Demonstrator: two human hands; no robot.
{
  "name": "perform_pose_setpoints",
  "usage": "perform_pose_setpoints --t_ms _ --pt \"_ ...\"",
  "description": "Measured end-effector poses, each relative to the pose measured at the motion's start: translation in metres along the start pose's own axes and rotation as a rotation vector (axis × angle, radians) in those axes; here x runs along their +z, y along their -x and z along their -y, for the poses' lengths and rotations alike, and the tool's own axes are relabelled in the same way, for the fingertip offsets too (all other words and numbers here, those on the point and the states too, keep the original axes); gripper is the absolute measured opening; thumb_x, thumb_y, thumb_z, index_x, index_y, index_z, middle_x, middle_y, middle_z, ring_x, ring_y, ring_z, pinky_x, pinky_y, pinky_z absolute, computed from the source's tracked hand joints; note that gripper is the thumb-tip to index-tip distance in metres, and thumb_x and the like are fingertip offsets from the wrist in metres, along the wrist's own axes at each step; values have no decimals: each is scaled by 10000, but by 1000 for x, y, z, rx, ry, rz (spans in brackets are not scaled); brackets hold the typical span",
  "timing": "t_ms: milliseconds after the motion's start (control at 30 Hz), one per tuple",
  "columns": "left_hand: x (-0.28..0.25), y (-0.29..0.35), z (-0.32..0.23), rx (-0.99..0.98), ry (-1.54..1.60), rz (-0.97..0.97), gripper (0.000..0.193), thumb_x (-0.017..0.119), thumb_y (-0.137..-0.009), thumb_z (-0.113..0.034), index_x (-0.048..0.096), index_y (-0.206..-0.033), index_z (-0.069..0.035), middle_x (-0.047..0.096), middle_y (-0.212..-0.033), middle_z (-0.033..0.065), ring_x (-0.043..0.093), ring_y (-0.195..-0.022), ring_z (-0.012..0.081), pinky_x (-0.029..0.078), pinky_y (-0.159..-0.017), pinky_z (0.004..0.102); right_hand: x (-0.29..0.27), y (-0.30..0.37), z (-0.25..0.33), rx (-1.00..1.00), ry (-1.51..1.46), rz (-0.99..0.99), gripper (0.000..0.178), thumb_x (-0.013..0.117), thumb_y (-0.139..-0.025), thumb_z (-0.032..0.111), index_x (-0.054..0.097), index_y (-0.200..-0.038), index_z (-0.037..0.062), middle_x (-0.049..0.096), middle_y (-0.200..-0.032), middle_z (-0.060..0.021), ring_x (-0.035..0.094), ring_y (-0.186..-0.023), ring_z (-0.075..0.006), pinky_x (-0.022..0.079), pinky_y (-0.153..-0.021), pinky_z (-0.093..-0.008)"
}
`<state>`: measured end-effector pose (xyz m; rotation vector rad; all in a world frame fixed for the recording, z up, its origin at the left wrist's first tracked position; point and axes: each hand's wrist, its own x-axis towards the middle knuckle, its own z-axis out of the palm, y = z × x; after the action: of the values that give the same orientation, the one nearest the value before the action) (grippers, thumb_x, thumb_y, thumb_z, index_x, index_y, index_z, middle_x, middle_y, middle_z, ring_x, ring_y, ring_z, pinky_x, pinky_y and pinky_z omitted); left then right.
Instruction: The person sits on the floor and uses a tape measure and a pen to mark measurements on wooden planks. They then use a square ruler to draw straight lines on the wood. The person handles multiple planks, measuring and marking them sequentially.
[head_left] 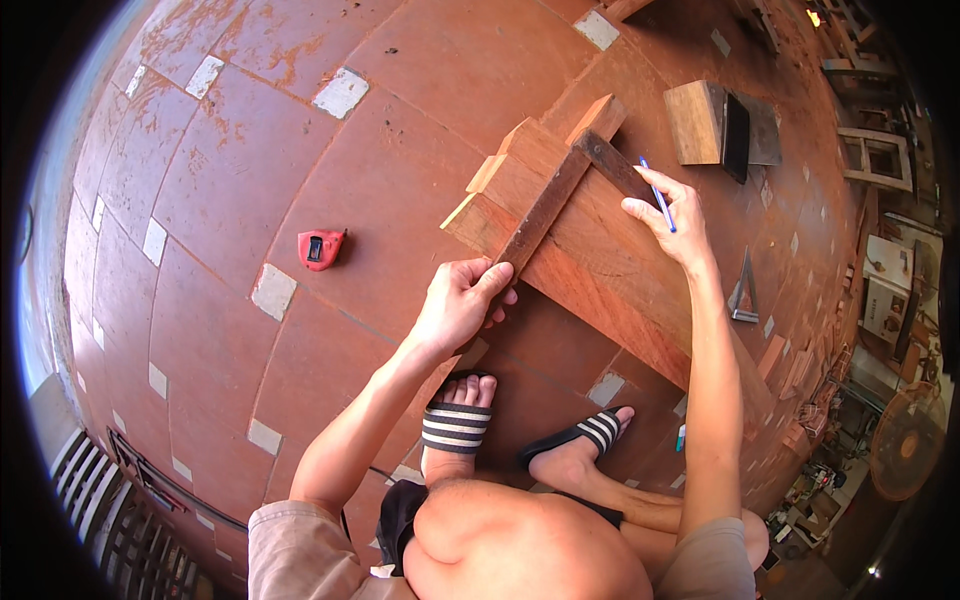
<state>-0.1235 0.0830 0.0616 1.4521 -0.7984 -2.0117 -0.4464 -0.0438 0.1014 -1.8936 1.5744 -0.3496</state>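
A dark wooden carpenter's square (545, 208) lies across a stack of reddish-brown boards (612, 262) set at a slant in front of me. My left hand (460, 305) is closed round the near end of the square's long arm, thumb on top, just off the boards' near edge. Between the fingers of my right hand (674, 215) is a blue-and-white pen (657, 194). That hand hovers over or rests on the boards beside the end of the square's shorter arm; whether it touches the square I cannot tell.
A red tape measure (319, 250) lies on the tiled floor (400, 190) to the left. Beyond the boards stands a wooden block (692, 122) beside a black piece. Right of my forearm sits a metal square (743, 292). My sandalled feet (460, 425) are close below the boards.
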Motion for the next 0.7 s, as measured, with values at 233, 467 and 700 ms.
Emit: perform_pose_setpoints --t_ms 233,467,700 --pt "-2 0 -2 -23 -26 22 366 620 -1097 -319 689 -884 -29 712 -802 23 606 -631 71 501 -565 258 2 0 0 -46 19 -39 600 885 -859 364 726 -1304 -6 760 -1247 -216 717 -1200 -281 524 -1032 -387" --pt "-3 -1 -2 -25 -26 34 359 620 -1096 -311 693 -885 -30 715 -807 25 607 -635 75 501 -573 259 1 1 -1 -4 -35 -11 586 883 -864 329 718 -1321 2 766 -1234 -207 717 -1187 -271 526 -1032 -387" --pt "-3 -2 1 -23 18 39 357 624 -1093 -314 705 -901 -24 712 -810 25 606 -638 81 499 -580 260 -5 -7 47 -46 -281 -125 409 721 -1019 288 719 -1332 24 773 -1226 -152 715 -1092 -170 555 -959 -322"
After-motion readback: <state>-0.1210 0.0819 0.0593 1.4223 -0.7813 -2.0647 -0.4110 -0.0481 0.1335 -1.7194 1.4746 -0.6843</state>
